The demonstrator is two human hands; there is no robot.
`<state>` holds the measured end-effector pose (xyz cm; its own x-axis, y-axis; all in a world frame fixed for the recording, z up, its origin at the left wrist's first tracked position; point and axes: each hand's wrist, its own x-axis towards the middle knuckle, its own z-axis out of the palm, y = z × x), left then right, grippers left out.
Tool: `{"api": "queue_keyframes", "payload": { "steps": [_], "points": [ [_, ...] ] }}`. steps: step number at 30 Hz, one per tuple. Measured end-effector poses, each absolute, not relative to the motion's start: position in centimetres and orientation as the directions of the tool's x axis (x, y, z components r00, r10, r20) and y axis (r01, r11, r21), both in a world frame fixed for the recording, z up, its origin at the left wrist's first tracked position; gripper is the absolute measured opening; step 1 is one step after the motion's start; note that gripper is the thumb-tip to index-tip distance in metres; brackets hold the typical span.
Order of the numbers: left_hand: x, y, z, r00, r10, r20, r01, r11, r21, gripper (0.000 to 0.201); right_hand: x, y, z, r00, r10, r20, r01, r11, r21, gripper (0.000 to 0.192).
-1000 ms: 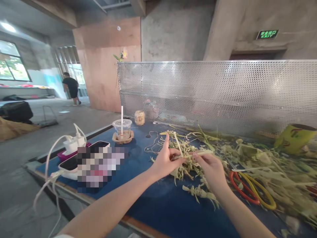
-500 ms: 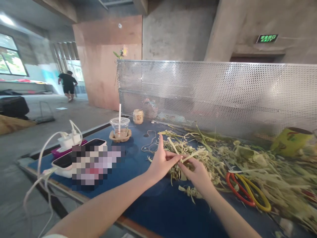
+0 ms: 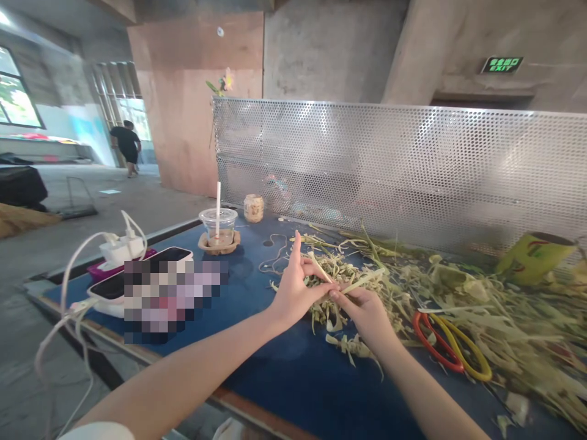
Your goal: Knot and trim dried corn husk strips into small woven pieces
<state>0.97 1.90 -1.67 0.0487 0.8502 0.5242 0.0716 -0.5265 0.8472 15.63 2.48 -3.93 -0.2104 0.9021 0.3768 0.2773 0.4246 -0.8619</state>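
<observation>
Over blue table [image 3: 284, 391], both hands pinch one leaf strip [image 3: 362, 282], its lower end hidden.

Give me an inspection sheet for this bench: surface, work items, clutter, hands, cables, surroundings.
Surface: blue-covered table, edge with a wooden strip.
Work items: pale green leaf strip pinched between both hands; heap of dried green-yellow leaves spread to the right.
Clutter: red-and-yellow-handled scissors; clear plastic cup with straw on a woven coaster; small patterned jar; yellow-green cup lying tilted.
Hands: left hand and right hand both closed on the strip, above the table.
Cables: white charger cables trailing off the table's left edge; thin cord on the cloth.
Surroundings: perforated metal screen; green exit sign; a person far off.
</observation>
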Motion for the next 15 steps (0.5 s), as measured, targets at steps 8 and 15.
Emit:
{"api": "queue_keyframes", "payload": {
  "steps": [8, 15],
  "points": [
    [0.5, 3.0, -1.4, 0.075, 0.904, 0.421, -0.145, -0.407, 0.902, 0.107, 15.7, 2.3, -4.2, -0.16, 0.945, 0.286, 0.254, 0.319, -0.913, 0.033],
    [-1.7, 4.1, -1.7, 0.479, 0.868, 0.13, 0.072, -0.186, 0.98, 0.108, 15.8, 2.3, -3.5, -0.198, 0.948, 0.251, 0.149, 0.282, -0.948, 0.031]
  ]
}}
